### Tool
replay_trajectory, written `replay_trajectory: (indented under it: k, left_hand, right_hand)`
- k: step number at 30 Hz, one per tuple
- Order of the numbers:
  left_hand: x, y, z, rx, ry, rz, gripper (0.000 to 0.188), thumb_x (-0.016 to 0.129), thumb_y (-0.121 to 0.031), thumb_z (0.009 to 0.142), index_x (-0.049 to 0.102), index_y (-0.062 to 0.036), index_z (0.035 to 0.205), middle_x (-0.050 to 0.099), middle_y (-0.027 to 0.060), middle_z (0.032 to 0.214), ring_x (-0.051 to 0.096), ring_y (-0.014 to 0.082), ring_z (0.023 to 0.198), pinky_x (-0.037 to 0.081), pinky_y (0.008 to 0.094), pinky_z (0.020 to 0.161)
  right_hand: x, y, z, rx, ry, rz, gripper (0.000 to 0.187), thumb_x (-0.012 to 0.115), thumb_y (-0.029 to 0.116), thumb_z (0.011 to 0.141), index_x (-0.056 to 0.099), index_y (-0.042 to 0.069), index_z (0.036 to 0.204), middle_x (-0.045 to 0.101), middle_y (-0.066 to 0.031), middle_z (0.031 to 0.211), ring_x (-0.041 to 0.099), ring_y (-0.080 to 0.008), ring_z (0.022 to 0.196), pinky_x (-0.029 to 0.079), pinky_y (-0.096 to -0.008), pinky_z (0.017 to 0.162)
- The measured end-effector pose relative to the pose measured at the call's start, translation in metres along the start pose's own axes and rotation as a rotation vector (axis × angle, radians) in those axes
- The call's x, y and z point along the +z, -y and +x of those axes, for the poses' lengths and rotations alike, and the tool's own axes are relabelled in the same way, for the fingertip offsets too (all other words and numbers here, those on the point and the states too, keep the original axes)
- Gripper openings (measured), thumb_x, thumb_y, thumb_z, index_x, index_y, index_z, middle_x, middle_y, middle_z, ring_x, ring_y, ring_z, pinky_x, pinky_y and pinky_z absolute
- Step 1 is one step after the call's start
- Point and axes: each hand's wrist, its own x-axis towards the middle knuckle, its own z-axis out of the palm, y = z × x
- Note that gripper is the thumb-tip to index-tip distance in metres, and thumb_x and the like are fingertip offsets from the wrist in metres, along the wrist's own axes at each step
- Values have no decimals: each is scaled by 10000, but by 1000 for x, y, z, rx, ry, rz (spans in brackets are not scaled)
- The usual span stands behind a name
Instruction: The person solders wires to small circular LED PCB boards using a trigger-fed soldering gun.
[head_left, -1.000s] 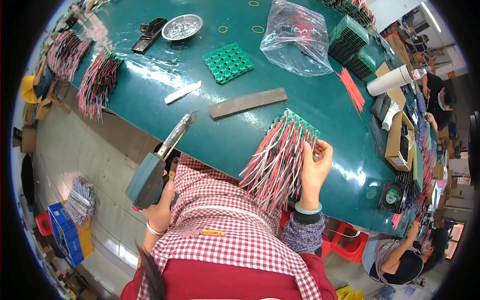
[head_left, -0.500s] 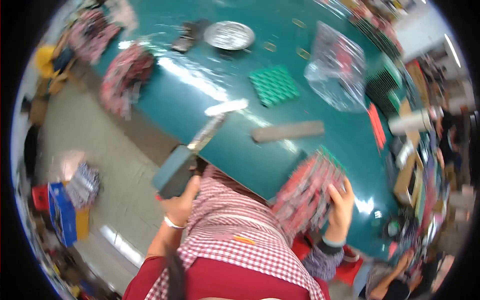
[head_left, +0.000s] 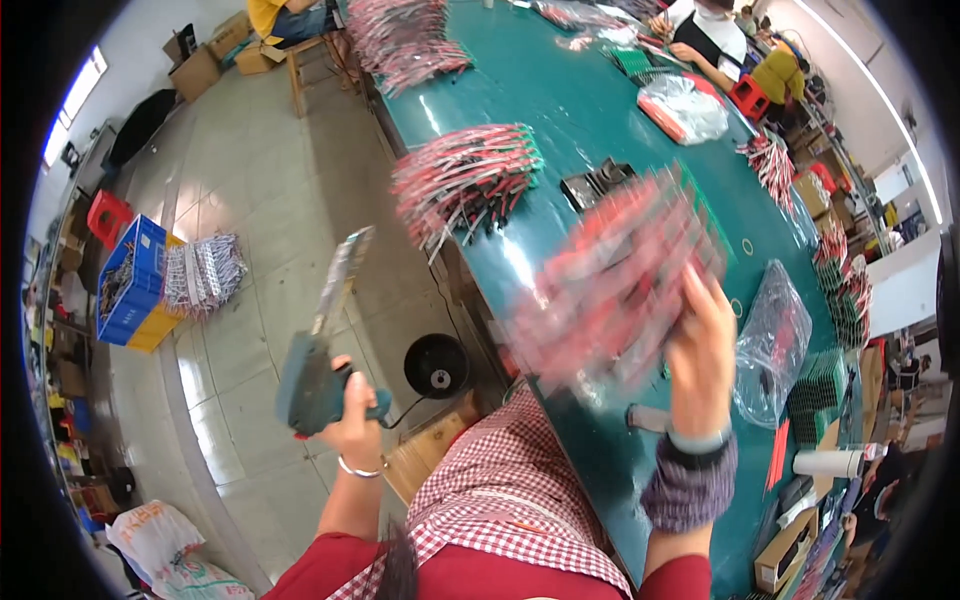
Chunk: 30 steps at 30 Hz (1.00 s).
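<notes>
In my left hand point(head_left: 347, 420) is a dark green heat gun point(head_left: 306, 385), gripped by its handle. Its long silvery nozzle point(head_left: 341, 275) points up and away over the floor, left of the table. My right hand point(head_left: 703, 345) is wrapped round the right side of a bundle of red, black and grey wires point(head_left: 610, 285), lifted over the table edge and smeared by motion. A green strip point(head_left: 708, 212) shows along the bundle's far right side. Just beyond it, a similar wire bundle point(head_left: 465, 183) lies at the table's left edge.
The green table point(head_left: 615, 490) runs away from me, with a black metal piece point(head_left: 597, 184), a clear plastic bag point(head_left: 775, 345) and stacked green racks point(head_left: 817, 385) on it. Below, a black round bin point(head_left: 437, 365) and a blue crate point(head_left: 132, 280) stand on the floor. People sit farther off.
The view has swung left. My right hand has raised the wire bundle from the table's near edge and carried it forward. The heat gun now points over the floor instead of the table.
</notes>
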Motion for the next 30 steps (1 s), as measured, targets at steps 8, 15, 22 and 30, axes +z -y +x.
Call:
replay_trajectory:
  k: [8, 15, 22, 30]
  left_hand:
    - [-48, -7, 11, 111, -107, 92, 263, 592, 84, 870, 568, 50, 1130, 621, 127, 1066, 503, 100, 589, 405, 242, 506]
    - [-47, 7, 1, -37, -100, 146, 275, 603, 89, 859, 569, 51, 1129, 620, 120, 1005, 511, 103, 589, 419, 238, 507]
    - [-10, 3, -1, -56, 25, 106, 246, 603, 70, 872, 575, 66, 1117, 607, 107, 959, 484, 89, 596, 391, 221, 511]
    - [22, 16, -13, -200, 226, 103, 241, 597, 68, 878, 572, 59, 1117, 610, 105, 969, 478, 92, 606, 388, 226, 521]
  right_hand:
    - [103, -162, 195, 145, -368, 93, 234, 761, 43, 794, 599, 7, 959, 662, -89, 865, 624, -186, 782, 512, -342, 691]
    - [111, -202, 240, 9, -606, -196, 398, 761, 99, 778, 555, -88, 1062, 663, -221, 1060, 658, -298, 915, 518, -423, 824]
    - [86, -151, 177, 194, -398, -391, 460, 776, 192, 788, 559, 11, 1153, 586, -109, 1165, 536, -211, 1084, 429, -412, 884]
    - [-137, -52, 8, -270, -419, -1806, 973, 868, 342, 654, 390, 95, 1464, 248, -319, 1509, 199, -481, 1412, 246, -561, 1123]
